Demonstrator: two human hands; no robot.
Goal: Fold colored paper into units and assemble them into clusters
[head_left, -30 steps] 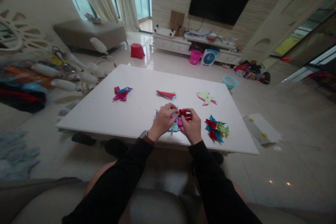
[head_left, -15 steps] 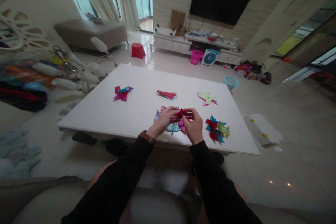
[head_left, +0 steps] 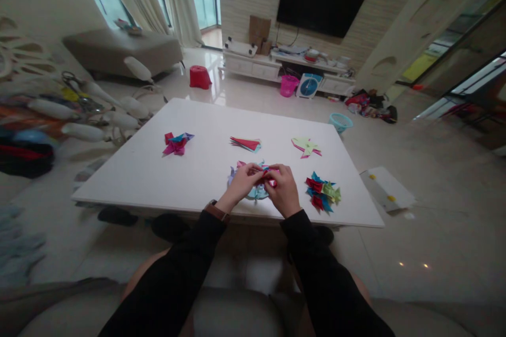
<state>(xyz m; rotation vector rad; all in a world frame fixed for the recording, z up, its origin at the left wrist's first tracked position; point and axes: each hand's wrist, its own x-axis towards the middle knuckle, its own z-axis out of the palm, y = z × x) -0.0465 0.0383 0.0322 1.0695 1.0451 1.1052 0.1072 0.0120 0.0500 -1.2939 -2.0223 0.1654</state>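
Both hands meet above the near part of the white table (head_left: 197, 168). My left hand (head_left: 245, 178) pinches one side of a small red folded paper (head_left: 268, 173). On its other side, my right hand (head_left: 283, 187) has its fingers closed on the same paper, and they cover most of it. Beneath my hands lies a cluster of folded paper pieces (head_left: 258, 193) in light blue, pink and lilac, partly hidden. To the right of my right hand sits a heap of folded papers (head_left: 322, 190) in red, blue and green.
Farther back on the table are a red-topped stack of narrow folded papers (head_left: 245, 144), green and pink folded pieces (head_left: 306, 147), and a magenta and blue paper cluster (head_left: 176, 144). A white lamp with several arms (head_left: 114, 116) stands beyond the left edge.
My hands have drawn closer together, and the red paper is now more covered by my fingers. The whole view has shifted slightly; the papers on the table lie as before.
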